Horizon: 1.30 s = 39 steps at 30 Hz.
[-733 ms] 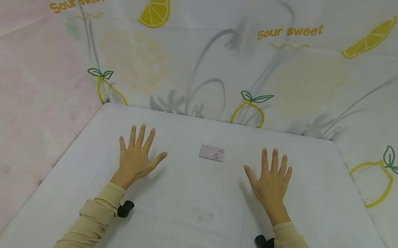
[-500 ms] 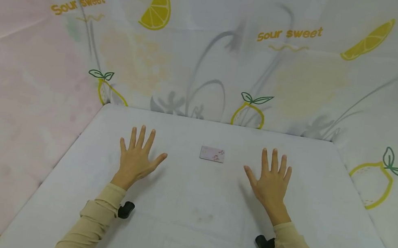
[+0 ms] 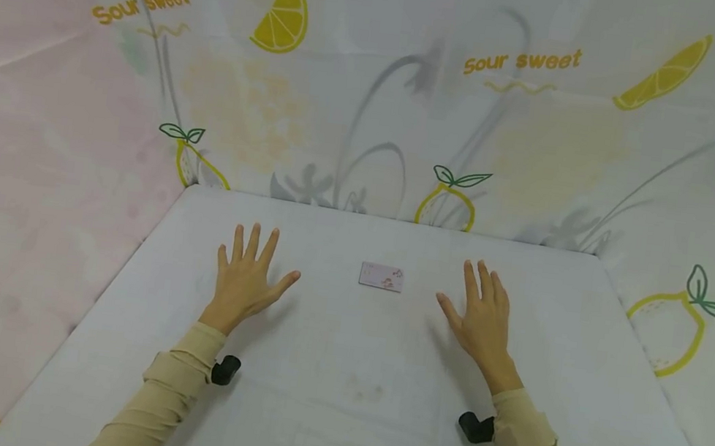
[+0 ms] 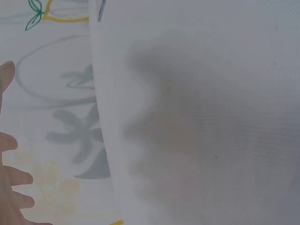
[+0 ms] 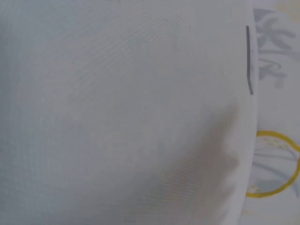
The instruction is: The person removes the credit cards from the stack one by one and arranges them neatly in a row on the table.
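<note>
A small flat rectangular piece, pale pink with red printed figures and a dark edge [image 3: 381, 276], lies toward the back of the white table. My left hand [image 3: 241, 283] hovers to its left, fingers spread and straight, holding nothing. To the right of the piece, my right hand [image 3: 482, 318] is held over the cloth with nothing in it, its fingers closer together. Left fingers [image 4: 18, 176] show at the edge of the left wrist view. In the right wrist view only a hand's shadow appears, and the piece's dark edge [image 5: 249, 61] is visible.
White cloth covers the table [image 3: 336, 412], which has faint stains near the middle. Printed fabric walls [image 3: 357, 105] with lemons and lettering stand behind and at both sides. A black wrist camera [image 3: 226, 370] sits on the left sleeve, another black camera [image 3: 475, 428] on the right.
My right hand has turned slightly inward and its spread fingers have drawn closer together. The left hand has barely shifted, and the flat piece stays where it was.
</note>
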### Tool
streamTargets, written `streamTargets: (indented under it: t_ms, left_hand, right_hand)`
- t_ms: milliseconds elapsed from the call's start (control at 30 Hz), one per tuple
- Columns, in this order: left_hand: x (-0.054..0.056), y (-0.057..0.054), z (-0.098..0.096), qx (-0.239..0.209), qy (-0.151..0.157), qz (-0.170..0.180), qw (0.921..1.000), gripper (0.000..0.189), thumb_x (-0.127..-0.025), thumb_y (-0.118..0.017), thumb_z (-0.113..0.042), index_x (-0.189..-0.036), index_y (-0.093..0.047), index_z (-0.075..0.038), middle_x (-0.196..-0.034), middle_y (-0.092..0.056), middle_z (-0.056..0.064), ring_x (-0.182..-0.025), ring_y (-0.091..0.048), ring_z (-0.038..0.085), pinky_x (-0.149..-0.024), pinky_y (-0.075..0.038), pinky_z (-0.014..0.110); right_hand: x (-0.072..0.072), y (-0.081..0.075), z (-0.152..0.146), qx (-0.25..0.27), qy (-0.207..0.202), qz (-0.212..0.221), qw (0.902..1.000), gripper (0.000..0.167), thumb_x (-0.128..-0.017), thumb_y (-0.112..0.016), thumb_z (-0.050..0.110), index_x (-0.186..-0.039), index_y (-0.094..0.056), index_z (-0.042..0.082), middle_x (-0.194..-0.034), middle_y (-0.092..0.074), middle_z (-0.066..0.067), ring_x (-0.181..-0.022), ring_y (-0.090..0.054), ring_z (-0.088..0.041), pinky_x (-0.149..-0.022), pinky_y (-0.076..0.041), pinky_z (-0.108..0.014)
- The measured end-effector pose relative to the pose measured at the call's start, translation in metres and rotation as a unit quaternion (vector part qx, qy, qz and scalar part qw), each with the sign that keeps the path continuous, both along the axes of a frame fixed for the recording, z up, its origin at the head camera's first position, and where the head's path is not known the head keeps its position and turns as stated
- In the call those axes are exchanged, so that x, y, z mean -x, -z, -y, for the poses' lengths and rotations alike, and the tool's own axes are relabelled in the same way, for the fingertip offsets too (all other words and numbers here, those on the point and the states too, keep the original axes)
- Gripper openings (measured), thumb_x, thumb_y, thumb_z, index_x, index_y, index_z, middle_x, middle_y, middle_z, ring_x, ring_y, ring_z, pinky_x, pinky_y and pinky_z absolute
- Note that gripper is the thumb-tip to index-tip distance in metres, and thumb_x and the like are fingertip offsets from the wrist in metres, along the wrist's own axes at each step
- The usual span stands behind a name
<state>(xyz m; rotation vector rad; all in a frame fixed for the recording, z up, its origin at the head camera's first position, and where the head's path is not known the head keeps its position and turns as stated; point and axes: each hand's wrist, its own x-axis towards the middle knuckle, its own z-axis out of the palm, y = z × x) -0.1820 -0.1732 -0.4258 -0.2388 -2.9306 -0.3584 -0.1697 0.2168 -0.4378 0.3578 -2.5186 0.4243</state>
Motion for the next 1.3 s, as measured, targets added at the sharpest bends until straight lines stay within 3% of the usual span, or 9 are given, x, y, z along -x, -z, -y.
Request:
streamTargets:
  t_ms: [267,433,600,900,1100,1300]
  left_hand:
    - [0.006,-0.002,0.001,0.013,0.002,-0.05,0.9986,0.083,-0.085,-0.049,-0.064,-0.146,-0.032,-0.01,-0.141,-0.035,0.027,-0.132,-0.023,0.049,-0.093,-0.027,0.067]
    - [0.008,0.0,0.002,0.018,0.005,-0.062,0.9979,0.081,-0.084,-0.05,-0.063,-0.144,-0.036,-0.01,-0.134,-0.042,0.027,-0.125,-0.031,0.048,-0.087,-0.033,0.064]
    - [0.011,0.002,-0.001,0.019,0.01,-0.046,0.9987,0.08,-0.085,-0.049,-0.063,-0.143,-0.037,-0.009,-0.134,-0.043,0.027,-0.124,-0.032,0.048,-0.087,-0.034,0.063]
    - [0.016,0.007,-0.001,0.022,0.008,-0.011,0.9997,0.081,-0.086,-0.047,-0.065,-0.145,-0.036,-0.01,-0.136,-0.04,0.026,-0.125,-0.031,0.047,-0.088,-0.033,0.063]
    - [0.022,0.015,0.002,0.024,0.015,0.008,0.9996,0.079,-0.087,-0.046,-0.063,-0.145,-0.035,-0.009,-0.136,-0.04,0.026,-0.125,-0.032,0.047,-0.09,-0.032,0.064]
    - [0.031,0.025,-0.005,0.019,0.045,0.01,0.9988,0.076,-0.088,-0.048,-0.061,-0.143,-0.038,-0.009,-0.135,-0.042,0.025,-0.124,-0.034,0.045,-0.09,-0.033,0.06]
  right_hand:
    - [0.005,0.0,-0.004,0.006,-0.021,-0.027,0.9994,0.078,-0.092,-0.043,0.058,-0.138,-0.041,-0.004,-0.136,-0.042,-0.032,-0.121,-0.037,-0.054,-0.097,-0.032,-0.062]
    - [0.005,-0.003,-0.003,0.011,-0.023,-0.013,0.9996,0.072,-0.088,-0.058,0.046,-0.137,-0.042,-0.004,-0.133,-0.045,-0.031,-0.12,-0.04,-0.052,-0.096,-0.033,-0.062]
    - [0.006,-0.004,0.0,0.018,-0.018,0.017,0.9995,0.072,-0.081,-0.069,0.031,-0.138,-0.042,-0.003,-0.132,-0.045,-0.03,-0.119,-0.041,-0.05,-0.092,-0.034,-0.064]
    - [0.01,-0.002,0.003,0.023,-0.012,0.046,0.9986,0.072,-0.081,-0.071,0.029,-0.138,-0.041,-0.003,-0.135,-0.041,-0.031,-0.12,-0.039,-0.05,-0.091,-0.034,-0.064]
    - [0.015,0.006,0.004,0.044,-0.016,0.113,0.9925,0.07,-0.085,-0.068,0.031,-0.139,-0.039,-0.002,-0.137,-0.039,-0.029,-0.123,-0.035,-0.048,-0.094,-0.03,-0.065]
    - [0.025,0.015,0.012,0.067,-0.04,0.162,0.9838,0.063,-0.086,-0.067,0.033,-0.135,-0.046,-0.001,-0.131,-0.043,-0.026,-0.116,-0.038,-0.047,-0.09,-0.032,-0.061]
